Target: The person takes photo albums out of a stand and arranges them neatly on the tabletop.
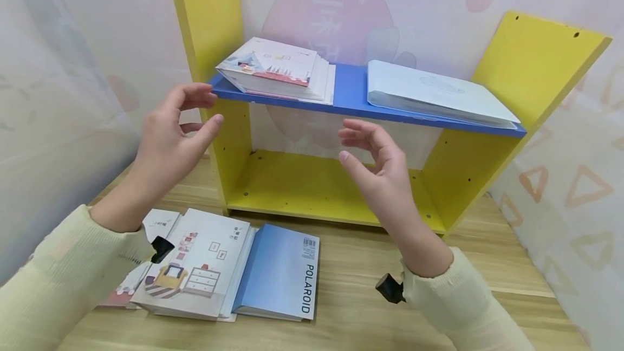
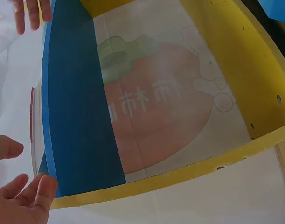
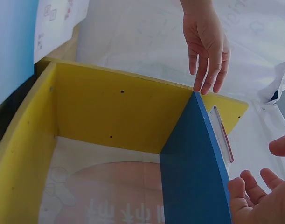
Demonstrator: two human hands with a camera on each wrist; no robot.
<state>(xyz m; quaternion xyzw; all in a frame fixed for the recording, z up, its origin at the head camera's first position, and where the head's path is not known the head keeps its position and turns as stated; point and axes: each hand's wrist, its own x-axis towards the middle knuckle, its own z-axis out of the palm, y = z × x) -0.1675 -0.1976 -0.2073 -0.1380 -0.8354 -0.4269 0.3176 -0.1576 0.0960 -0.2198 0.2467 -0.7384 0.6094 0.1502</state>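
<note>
Two bare hands hover before a small yellow and blue shelf, holding nothing.

Head view: the left hand (image 1: pixel 170 134) and right hand (image 1: pixel 375 161) are raised with fingers loosely spread, both empty, in front of the blue board (image 1: pixel 351 93) of the shelf (image 1: pixel 531 58). A book stack (image 1: pixel 278 69) lies on the board at 11 o'clock of the left hand, near its fingertips; it looks stiff, fairly heavy and glossy, probably best gripped along both long edges. A flat folder (image 1: pixel 439 93) lies at 1 o'clock. More books (image 1: pixel 283 270) lie on the worktop (image 1: pixel 390 318).
Left wrist view: relaxed fingers (image 2: pixel 21 196) just beside the board's edge (image 2: pixel 77 102).
Right wrist view: fingers (image 3: pixel 254 196) open, near the board (image 3: pixel 193 158).
</note>
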